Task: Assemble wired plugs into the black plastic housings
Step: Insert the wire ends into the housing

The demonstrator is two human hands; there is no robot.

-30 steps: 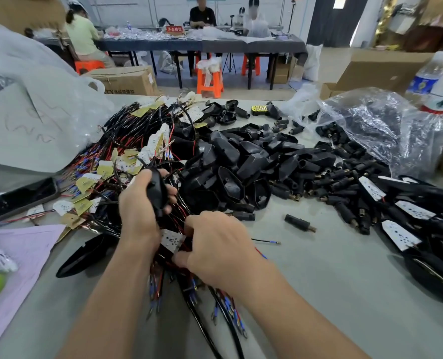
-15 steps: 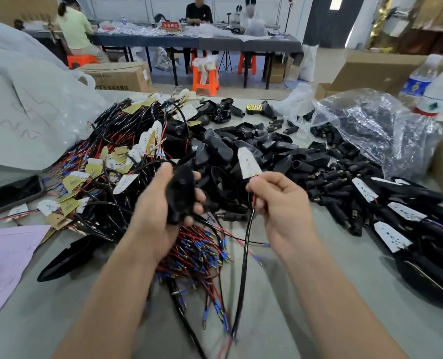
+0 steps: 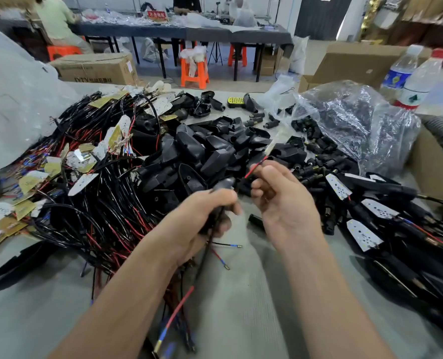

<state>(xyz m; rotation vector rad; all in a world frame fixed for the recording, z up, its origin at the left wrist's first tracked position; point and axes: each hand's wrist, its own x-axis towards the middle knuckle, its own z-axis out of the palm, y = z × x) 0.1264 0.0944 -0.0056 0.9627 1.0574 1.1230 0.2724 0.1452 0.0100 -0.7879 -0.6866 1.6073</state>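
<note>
With the left hand (image 3: 202, 224), grips a blurred black housing (image 3: 223, 183) and a cable, fingers curled round both, loose wire ends hanging below over the desk (image 3: 241, 301). With the right hand (image 3: 285, 203), just beside, pinches a red wire (image 3: 256, 167) between thumb and fingertips, a pale board (image 3: 274, 142) at its far end, tilted up. Behind both, heaped housings (image 3: 210, 151); left of those, tangled wires (image 3: 98, 208) with tags; far right, a clear bag (image 3: 357, 120).
</note>
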